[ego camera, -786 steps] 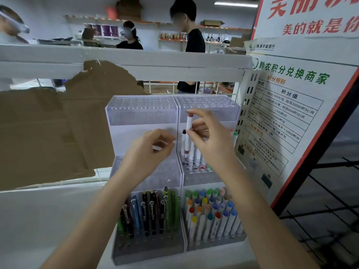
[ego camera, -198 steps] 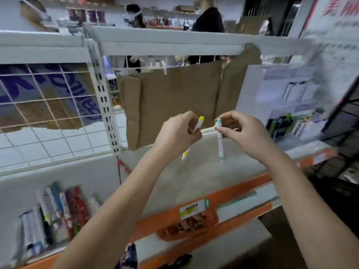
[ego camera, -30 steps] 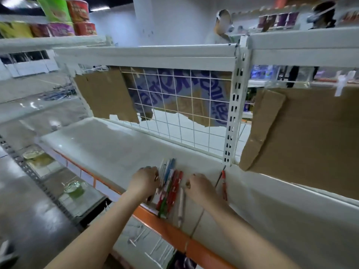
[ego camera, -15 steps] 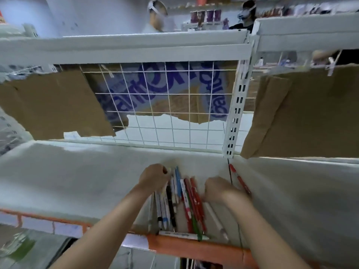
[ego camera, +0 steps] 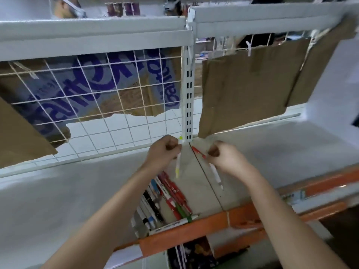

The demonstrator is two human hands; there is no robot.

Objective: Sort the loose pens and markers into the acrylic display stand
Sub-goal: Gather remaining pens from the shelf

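Note:
My left hand (ego camera: 163,153) grips a white marker with yellow ends (ego camera: 178,162), held nearly upright above the shelf. My right hand (ego camera: 227,159) is curled round a white pen (ego camera: 216,175) whose lower end sticks out below the fist. A red pen (ego camera: 198,152) shows between my hands, by the seam in the shelf; whether my right hand touches it is unclear. Below my wrists lies the loose pile of pens and markers (ego camera: 165,197), red, black, blue and white. A white marker with a green band (ego camera: 174,224) lies crosswise at the front edge. The acrylic stand is out of view.
The white shelf (ego camera: 77,187) has an orange front rail (ego camera: 194,228). Behind it stand a white wire grid (ego camera: 108,105), a perforated upright post (ego camera: 188,98) and hanging cardboard sheets (ego camera: 248,84). Another white shelf runs overhead. People stand beyond the shelving.
Both hands have lifted off the pile and risen toward the post, the left now holding a yellow-tipped marker and the right a white pen. The view has shifted slightly left.

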